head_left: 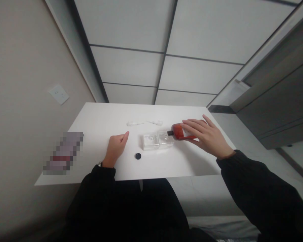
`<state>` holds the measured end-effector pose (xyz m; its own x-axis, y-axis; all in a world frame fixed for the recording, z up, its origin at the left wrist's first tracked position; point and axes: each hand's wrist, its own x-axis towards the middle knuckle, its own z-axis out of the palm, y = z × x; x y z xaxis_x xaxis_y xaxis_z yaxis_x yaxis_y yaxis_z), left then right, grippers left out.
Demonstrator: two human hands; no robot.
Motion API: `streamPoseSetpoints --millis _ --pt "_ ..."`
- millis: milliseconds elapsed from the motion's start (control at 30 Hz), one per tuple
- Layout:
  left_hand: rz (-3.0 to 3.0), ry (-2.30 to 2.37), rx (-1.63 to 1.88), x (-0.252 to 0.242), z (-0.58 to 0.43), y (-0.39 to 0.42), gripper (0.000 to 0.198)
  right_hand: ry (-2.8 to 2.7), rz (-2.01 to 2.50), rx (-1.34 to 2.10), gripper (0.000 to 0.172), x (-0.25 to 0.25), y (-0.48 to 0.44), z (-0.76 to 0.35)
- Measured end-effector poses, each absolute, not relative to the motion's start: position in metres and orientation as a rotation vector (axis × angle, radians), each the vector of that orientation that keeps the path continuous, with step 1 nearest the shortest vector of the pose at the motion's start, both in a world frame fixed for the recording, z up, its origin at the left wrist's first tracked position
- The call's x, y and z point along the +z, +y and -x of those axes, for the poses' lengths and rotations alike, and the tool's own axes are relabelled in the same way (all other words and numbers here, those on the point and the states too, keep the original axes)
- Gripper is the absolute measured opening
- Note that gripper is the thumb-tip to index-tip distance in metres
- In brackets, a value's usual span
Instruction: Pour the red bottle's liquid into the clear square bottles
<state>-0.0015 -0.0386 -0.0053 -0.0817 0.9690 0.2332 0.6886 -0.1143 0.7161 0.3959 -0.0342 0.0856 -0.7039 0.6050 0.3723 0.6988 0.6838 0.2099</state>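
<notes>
In my right hand [204,134] is a reddish-brown bottle [178,131] with a pale label, lying nearly on its side. Its dark neck points left, over the right compartment of a clear two-part box [151,143]. The thumb is below the bottle and the fingers are above it, some stretched out. I cannot tell whether any liquid is flowing. My left hand [116,148] rests at the white table, left of the box, with fingers curled in and thumb pointing out; nothing shows in it. Between that hand and the box lies a small round black cap [138,156].
Behind the box, thin clear or whitish items [144,123] lie in a row on the white table [103,114]. A blurred-out object [64,153] is at the table's left end. A wall socket [59,94] and panelled doors [131,67] stand beyond.
</notes>
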Motion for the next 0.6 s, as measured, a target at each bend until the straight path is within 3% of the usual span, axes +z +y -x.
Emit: streamPoseSetpoints --millis 600 --pt "-1.843 1.761 1.034 -0.002 -0.001 -0.041 0.053 -2.707 0.993 -0.552 0.069 0.101 -0.03 -0.393"
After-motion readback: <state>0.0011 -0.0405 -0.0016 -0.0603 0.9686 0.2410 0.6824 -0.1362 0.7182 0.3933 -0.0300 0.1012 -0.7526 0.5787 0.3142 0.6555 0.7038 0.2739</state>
